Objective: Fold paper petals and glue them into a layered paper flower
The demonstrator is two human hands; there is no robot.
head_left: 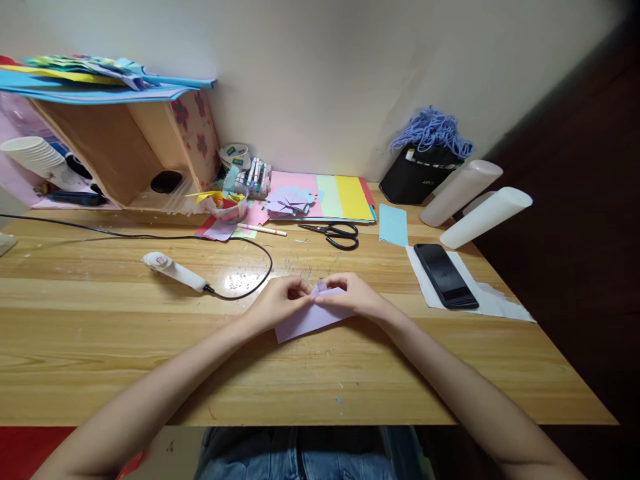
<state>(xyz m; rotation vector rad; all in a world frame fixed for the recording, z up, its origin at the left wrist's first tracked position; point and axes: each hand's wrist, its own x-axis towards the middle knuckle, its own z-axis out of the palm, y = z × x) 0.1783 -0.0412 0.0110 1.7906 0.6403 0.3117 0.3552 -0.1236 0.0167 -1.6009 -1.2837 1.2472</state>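
A sheet of light purple paper lies between my hands near the middle of the wooden table. My left hand pinches its upper edge, thumb and fingers meeting there. From the other side my right hand grips the same edge, its thumb almost touching the left one. A small strip of the paper stands up folded between the fingertips. Beyond the hands lie black-handled scissors. To the left rests a white glue gun with a black cord.
Behind are a coloured paper stack with purple cut pieces, a plastic bowl of scraps and a wooden box. At right are a phone, blue paper, white rolls and a black holder with blue yarn.
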